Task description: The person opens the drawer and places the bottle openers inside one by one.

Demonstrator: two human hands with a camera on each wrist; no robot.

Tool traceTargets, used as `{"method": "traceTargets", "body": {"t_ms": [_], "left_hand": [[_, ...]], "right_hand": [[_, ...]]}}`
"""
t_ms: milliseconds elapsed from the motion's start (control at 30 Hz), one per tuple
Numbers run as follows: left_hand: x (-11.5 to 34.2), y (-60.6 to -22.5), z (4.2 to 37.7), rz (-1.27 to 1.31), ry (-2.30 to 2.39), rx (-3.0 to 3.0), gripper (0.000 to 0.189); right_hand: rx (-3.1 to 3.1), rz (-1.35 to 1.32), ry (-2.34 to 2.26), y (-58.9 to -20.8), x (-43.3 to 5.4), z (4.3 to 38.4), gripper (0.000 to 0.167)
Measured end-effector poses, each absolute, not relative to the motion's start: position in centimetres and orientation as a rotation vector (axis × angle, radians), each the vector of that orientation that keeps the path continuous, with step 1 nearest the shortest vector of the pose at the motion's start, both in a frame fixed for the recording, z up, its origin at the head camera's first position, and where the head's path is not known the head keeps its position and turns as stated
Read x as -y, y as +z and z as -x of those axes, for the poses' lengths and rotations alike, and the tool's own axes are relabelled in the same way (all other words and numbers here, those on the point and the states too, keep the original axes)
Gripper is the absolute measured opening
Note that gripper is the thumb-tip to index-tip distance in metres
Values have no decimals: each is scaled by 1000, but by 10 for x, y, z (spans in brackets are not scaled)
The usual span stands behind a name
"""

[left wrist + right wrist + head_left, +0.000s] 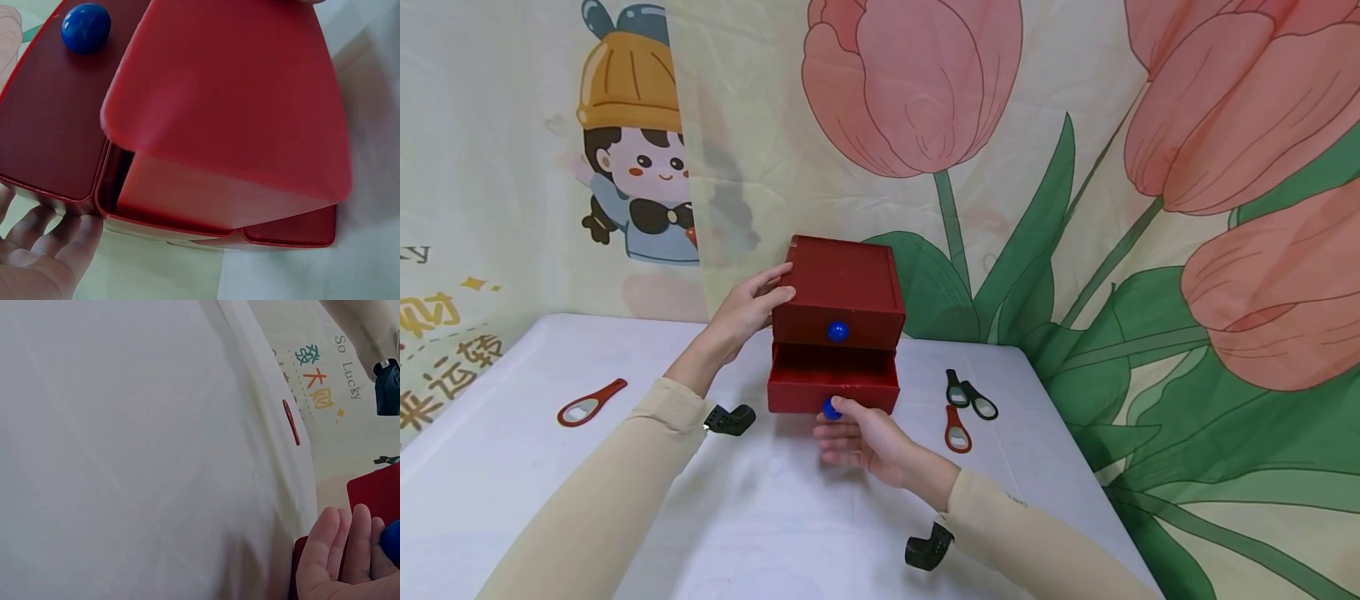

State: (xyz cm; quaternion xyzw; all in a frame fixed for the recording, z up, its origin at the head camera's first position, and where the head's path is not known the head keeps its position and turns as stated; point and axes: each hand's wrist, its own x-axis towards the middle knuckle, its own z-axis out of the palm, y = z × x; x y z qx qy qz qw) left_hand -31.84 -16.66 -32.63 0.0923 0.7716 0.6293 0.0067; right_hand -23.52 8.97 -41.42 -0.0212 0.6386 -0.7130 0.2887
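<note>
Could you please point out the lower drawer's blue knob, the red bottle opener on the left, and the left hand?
lower blue knob [831,408], head view, on the ball's visible top.
red bottle opener [591,403], head view, mid-handle.
left hand [747,310], head view, on its back.

Drawer box [838,333] on table [512,433], openers [966,408] right
</note>
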Motion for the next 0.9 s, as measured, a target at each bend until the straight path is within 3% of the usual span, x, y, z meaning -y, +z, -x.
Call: {"method": "traceTargets", "body": {"t_ms": [900], "left_hand": [[166, -327, 316, -299, 1957, -2439, 68]], "right_hand": [[-1706, 82, -1856, -410, -93, 207, 48]]}}
